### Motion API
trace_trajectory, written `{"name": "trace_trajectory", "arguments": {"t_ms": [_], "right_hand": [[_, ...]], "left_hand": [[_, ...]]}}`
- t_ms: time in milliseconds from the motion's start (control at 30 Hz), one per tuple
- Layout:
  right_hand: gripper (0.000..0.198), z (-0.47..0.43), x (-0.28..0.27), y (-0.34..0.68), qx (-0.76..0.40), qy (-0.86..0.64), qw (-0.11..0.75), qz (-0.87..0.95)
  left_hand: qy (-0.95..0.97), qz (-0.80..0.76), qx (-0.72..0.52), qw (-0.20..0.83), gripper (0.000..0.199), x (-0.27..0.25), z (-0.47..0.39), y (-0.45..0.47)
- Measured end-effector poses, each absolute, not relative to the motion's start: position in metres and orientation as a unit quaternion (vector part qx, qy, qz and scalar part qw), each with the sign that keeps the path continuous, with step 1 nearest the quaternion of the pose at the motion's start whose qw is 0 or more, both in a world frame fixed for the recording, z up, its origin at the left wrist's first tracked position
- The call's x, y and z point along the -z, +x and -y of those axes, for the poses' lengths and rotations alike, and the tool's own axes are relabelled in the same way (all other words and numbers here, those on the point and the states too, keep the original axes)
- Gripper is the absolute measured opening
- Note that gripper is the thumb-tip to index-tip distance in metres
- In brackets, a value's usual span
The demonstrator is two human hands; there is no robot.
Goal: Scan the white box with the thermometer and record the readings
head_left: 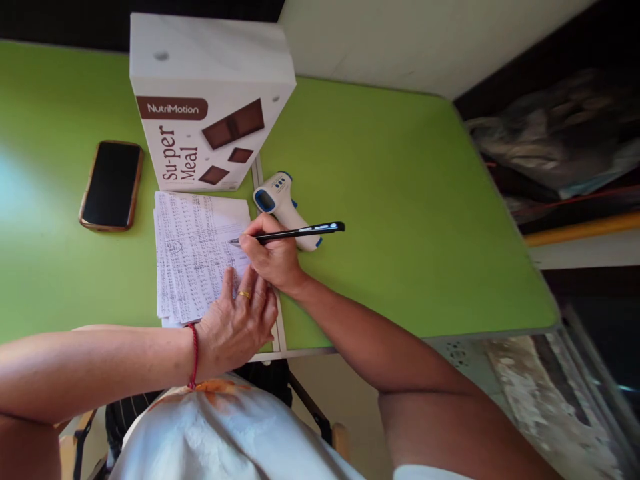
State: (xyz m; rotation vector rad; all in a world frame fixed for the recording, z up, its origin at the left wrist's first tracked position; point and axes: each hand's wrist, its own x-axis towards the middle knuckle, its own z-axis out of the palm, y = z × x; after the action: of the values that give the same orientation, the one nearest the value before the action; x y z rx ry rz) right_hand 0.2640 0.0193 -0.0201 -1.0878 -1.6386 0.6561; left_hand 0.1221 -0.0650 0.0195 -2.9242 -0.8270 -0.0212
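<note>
A black pen [295,233] is pinched in my right hand [275,253], its tip at the right part of a stack of paper sheets [187,260]. Rows of dense handwriting cover the top sheet. My left hand [240,317] lies flat with fingers stretched over the lower right corner of the stack; it wears a gold ring and a red cord bracelet [194,357]. Just beyond my right hand lies a white and blue infrared thermometer [280,203], its handle partly behind the pen.
Upright behind the papers stands a white box [210,50] with brown print. A smartphone [111,185] with a dark screen lies to the left. Everything rests on a green folding table [400,200]; a wall [390,40] rises behind it.
</note>
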Motion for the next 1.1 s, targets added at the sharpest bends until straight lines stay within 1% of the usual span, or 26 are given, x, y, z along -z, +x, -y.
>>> {"name": "trace_trajectory", "arguments": {"t_ms": [467,533,600,633,700,767,867,967,1033,1100], "right_hand": [[0.018,-0.018,0.023,0.264,-0.261,-0.442,0.497,0.700],[0.015,-0.018,0.020,0.269,-0.232,-0.437,0.505,0.707],[0.009,-0.020,0.016,0.277,-0.178,-0.426,0.502,0.732],[0.009,-0.022,0.014,0.282,-0.143,-0.414,0.491,0.753],[0.017,-0.026,0.010,0.293,-0.070,-0.381,0.448,0.806],[0.027,-0.030,0.006,0.302,-0.003,-0.362,0.376,0.853],[0.038,-0.030,0.002,0.310,0.096,-0.389,0.246,0.883],[0.041,-0.024,-0.002,0.312,0.160,-0.425,0.156,0.877],[0.040,-0.020,-0.005,0.312,0.166,-0.434,0.121,0.877],[0.039,-0.017,-0.007,0.311,0.155,-0.431,0.104,0.883]], "left_hand": [[-0.957,0.277,0.043,0.076,0.065,-0.015,0.066,0.121],[-0.955,0.277,0.056,0.090,0.058,-0.013,0.066,0.121],[-0.953,0.274,0.073,0.105,0.049,-0.011,0.068,0.120],[-0.952,0.273,0.078,0.111,0.046,-0.011,0.069,0.120],[-0.951,0.274,0.084,0.120,0.043,-0.010,0.071,0.119],[-0.949,0.276,0.084,0.128,0.042,-0.012,0.072,0.118],[-0.947,0.277,0.080,0.141,0.041,-0.014,0.074,0.117],[-0.950,0.270,0.068,0.140,0.035,-0.019,0.071,0.117],[-0.959,0.260,0.044,0.106,0.033,-0.025,0.067,0.118],[-0.967,0.252,-0.002,0.028,0.044,-0.035,0.060,0.120]]}}
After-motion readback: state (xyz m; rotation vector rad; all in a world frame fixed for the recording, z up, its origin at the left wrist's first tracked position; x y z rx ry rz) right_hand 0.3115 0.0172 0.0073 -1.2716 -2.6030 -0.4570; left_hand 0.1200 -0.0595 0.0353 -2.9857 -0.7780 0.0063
